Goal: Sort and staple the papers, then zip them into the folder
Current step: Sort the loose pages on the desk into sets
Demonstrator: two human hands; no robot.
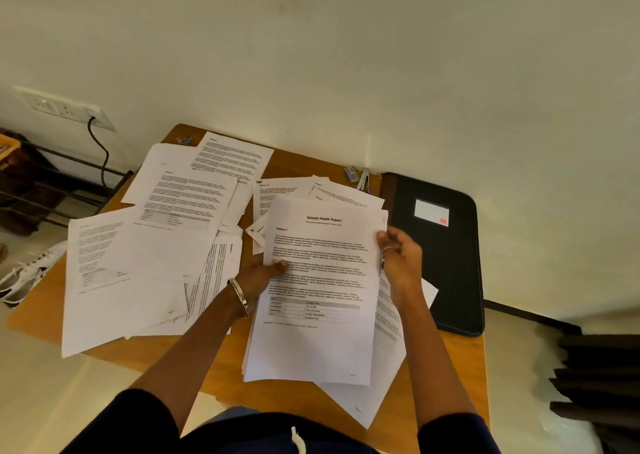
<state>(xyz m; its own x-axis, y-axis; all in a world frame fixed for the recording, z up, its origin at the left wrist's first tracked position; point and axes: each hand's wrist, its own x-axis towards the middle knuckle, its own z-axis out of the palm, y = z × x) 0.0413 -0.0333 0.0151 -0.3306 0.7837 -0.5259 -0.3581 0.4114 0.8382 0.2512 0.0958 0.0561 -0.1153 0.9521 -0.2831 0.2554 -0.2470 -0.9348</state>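
Observation:
A stack of printed sheets, topped by a page titled "Sample Health Report", is held above the wooden table. My left hand grips its left edge with the thumb on top. My right hand holds its right edge, fingers curled round it. More loose papers lie spread over the table's left half, and others fan out beneath the stack. A black zip folder with a white label lies flat at the table's right end. A small stapler sits by the wall behind the papers.
A second small metal item lies beside the stapler and a small clip-like object at the far left corner. The wall runs close behind the table. A wall socket with a cable, a rack and white shoes are on the left.

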